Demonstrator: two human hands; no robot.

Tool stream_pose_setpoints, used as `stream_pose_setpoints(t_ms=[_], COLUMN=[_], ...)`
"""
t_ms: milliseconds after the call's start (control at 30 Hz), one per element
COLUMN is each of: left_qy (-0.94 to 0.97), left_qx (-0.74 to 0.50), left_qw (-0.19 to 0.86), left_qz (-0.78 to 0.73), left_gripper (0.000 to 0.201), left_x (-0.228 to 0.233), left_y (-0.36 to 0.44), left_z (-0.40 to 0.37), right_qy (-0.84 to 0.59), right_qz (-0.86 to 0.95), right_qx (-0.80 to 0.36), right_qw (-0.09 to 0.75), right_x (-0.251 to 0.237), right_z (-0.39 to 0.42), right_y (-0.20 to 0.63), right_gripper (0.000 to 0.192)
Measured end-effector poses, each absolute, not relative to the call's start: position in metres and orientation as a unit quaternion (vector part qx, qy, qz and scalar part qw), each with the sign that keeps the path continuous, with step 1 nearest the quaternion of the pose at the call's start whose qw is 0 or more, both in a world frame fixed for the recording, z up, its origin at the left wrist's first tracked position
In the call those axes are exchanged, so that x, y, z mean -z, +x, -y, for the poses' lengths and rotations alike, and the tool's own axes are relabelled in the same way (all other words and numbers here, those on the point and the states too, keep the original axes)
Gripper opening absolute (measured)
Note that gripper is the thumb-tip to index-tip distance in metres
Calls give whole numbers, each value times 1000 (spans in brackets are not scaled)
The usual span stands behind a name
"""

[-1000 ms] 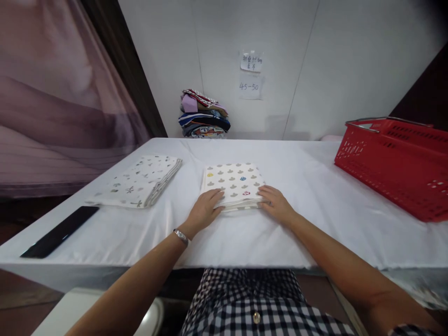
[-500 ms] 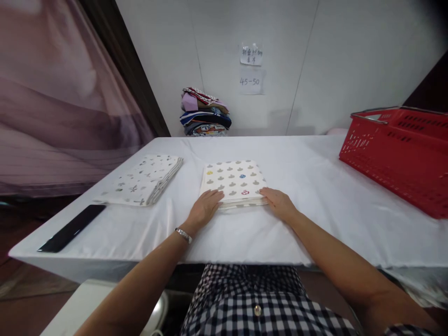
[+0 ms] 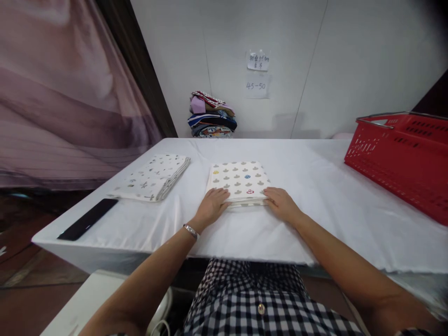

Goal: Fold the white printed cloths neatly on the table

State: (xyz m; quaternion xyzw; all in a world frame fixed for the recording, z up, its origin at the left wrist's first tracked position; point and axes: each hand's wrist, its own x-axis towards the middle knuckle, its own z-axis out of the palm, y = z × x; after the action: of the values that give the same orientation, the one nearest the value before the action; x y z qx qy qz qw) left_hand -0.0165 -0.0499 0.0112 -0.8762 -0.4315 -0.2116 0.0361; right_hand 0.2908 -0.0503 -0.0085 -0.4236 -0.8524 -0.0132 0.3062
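Basket (image 3: 401, 163) and leftmost cloth (image 3: 156, 177) flank central cloth (image 3: 240, 179), pinched by left hand (image 3: 212, 205) and right hand (image 3: 283, 204)

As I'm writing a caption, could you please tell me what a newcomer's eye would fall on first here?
Probably the red shopping basket, right on the white tablecloth. Next come the left hand and right hand at the near corners of the folded printed cloth in the middle, then the colourful fabric stack by the back wall.
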Motion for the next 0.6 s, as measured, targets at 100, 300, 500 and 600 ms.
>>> stream_pose_setpoints(t_ms=[100,300,500,600], left_qy=[-875,-878,-875,-871], left_qx=[220,231,246,252], left_qw=[39,17,6,-12], left_qz=[430,420,416,421], left_gripper=[38,35,33,31], left_x=[-14,-7,-3,-10], left_y=[-5,3,-2,1], left_z=[50,44,45,47], right_qy=[-409,-401,-381,-383], right_qz=[860,861,860,856], right_qx=[5,-12,1,12], right_qw=[306,313,341,346], right_x=[1,5,16,14], right_z=[50,41,40,41], right_y=[278,265,269,267], right_gripper=[30,27,25,25])
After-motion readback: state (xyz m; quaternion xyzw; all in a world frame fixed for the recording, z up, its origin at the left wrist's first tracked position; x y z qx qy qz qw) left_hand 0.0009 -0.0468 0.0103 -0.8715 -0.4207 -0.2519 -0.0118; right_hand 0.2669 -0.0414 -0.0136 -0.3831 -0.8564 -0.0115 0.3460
